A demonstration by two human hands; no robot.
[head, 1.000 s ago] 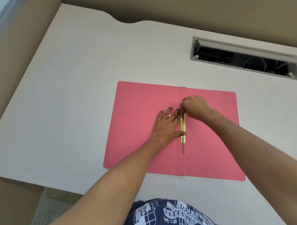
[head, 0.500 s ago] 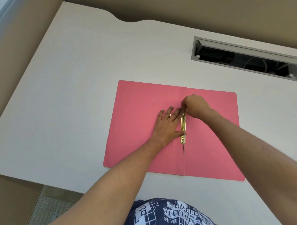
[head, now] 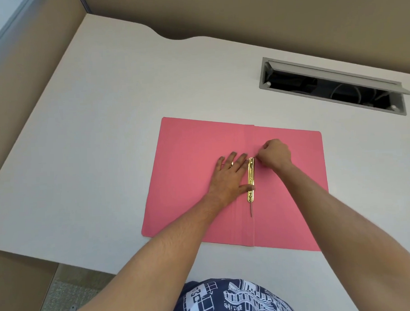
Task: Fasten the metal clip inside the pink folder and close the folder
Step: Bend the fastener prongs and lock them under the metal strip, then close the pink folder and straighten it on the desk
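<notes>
The pink folder lies open and flat on the white desk. A gold metal clip runs along its centre fold, with a thin prong sticking out toward me past its near end. My left hand lies flat on the left flap, fingers spread, its thumb pressing on the clip's lower part. My right hand is curled at the clip's far end, fingertips pinching a thin metal prong there.
A grey cable hatch stands open in the desk at the back right, with wires inside. The desk's near edge runs below the folder, and its left edge drops to brown floor. Beige wall panels rise behind.
My right hand has shifted slightly right at the clip's far end, and the prong shows between its fingertips. My left hand has stayed flat on the folder.
</notes>
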